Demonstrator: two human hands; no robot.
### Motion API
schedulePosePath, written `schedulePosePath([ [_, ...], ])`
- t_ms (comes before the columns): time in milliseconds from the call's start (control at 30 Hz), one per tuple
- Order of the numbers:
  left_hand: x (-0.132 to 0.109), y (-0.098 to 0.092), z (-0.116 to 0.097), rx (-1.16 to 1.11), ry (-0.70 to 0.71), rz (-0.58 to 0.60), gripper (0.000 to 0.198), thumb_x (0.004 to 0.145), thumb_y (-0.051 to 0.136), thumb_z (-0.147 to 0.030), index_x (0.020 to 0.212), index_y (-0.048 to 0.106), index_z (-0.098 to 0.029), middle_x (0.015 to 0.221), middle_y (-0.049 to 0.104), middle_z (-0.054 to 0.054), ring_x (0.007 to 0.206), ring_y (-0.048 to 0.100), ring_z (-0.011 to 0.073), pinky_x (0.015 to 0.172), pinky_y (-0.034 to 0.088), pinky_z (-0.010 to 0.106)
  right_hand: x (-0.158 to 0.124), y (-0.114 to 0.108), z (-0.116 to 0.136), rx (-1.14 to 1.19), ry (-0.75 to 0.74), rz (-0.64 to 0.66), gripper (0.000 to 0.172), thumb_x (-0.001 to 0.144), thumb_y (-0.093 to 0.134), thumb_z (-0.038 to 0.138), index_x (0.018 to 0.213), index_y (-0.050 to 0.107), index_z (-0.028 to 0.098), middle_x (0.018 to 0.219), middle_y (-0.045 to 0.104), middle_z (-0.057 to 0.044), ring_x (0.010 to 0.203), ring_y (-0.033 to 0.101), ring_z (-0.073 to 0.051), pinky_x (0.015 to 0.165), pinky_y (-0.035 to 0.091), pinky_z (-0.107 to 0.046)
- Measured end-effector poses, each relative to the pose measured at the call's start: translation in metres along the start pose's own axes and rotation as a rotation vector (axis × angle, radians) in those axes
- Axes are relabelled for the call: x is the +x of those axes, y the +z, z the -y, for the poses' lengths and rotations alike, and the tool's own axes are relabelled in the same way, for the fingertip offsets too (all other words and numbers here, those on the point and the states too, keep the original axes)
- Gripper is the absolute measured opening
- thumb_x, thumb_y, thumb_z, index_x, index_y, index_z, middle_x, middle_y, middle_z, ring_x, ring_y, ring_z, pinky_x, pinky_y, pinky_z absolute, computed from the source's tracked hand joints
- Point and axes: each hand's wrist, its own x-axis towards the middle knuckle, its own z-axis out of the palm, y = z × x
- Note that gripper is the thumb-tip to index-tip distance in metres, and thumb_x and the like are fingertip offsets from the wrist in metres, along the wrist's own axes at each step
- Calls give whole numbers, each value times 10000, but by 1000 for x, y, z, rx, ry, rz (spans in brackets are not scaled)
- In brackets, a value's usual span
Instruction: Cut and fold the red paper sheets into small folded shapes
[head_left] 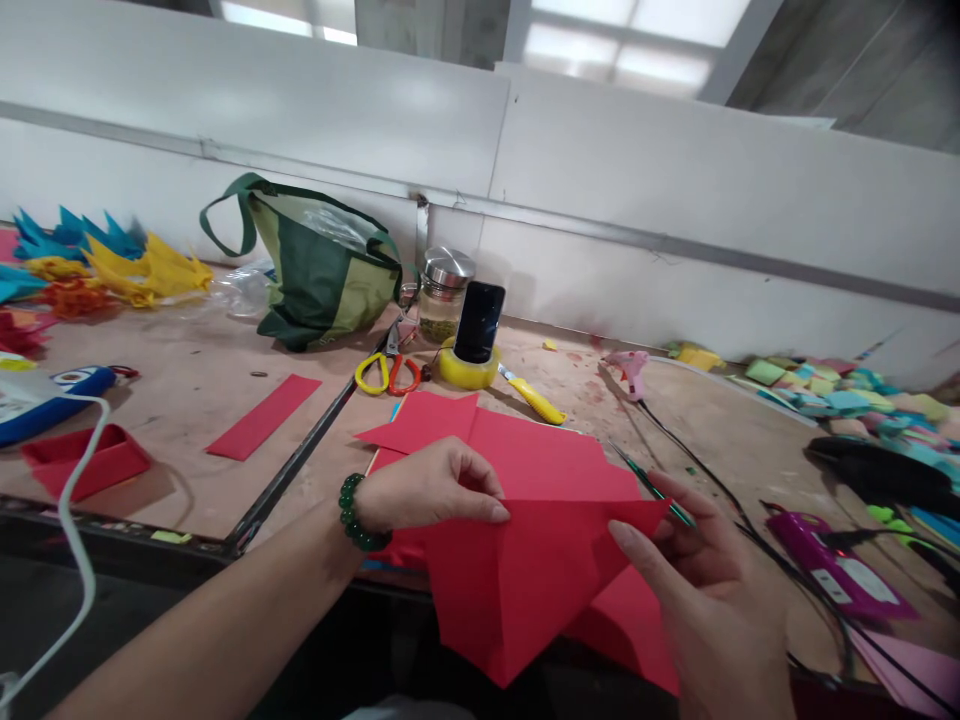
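Observation:
A sheet of folded red paper hangs over the table's front edge between my hands. My left hand, with a green bead bracelet on the wrist, pinches its upper left edge between thumb and fingers. At the upper right corner, my right hand grips the same paper with thumb and fingers. A slim green pointed tool also rests among the right fingers; its exact kind is unclear. More red sheets lie beneath and behind the held paper.
Yellow-and-orange scissors, a yellow-handled knife and a phone on a yellow tape roll are behind. A pink glue gun trails a cord at right. A red strip and red paper box lie left.

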Motion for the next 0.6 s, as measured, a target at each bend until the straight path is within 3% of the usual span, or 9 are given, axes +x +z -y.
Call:
schedulePosePath([
  [133, -3, 0, -4, 90, 4, -29, 207, 732, 706, -352, 731, 711, -145, 655, 643, -15, 635, 525, 117, 611, 391, 213, 7, -4, -5, 25, 25, 44, 579, 663, 815, 354, 1192, 603, 253, 791, 699, -37, 727, 666, -209, 618, 567, -310],
  [300, -7, 2, -9, 188, -35, -61, 208, 734, 688, -364, 746, 718, -158, 699, 686, -6, 675, 569, 139, 618, 411, 212, 11, -9, -10, 49, 46, 43, 607, 646, 833, 322, 1196, 585, 256, 685, 651, 23, 646, 635, -172, 603, 543, -289],
  [433, -12, 5, -16, 273, -81, -123, 190, 742, 663, -366, 742, 719, -184, 738, 715, -8, 744, 616, 168, 653, 437, 218, 7, -9, -5, 87, 57, 41, 573, 666, 825, 319, 1181, 586, 249, 713, 655, 23, 684, 638, -158, 634, 530, -266],
  [600, -19, 7, -17, 353, -46, -209, 199, 745, 666, -409, 760, 727, -220, 825, 732, -7, 828, 640, 197, 738, 458, 244, 4, -10, 1, 67, 4, -37, 560, 645, 834, 315, 1148, 605, 229, 675, 651, 17, 650, 632, -157, 617, 535, -271],
])
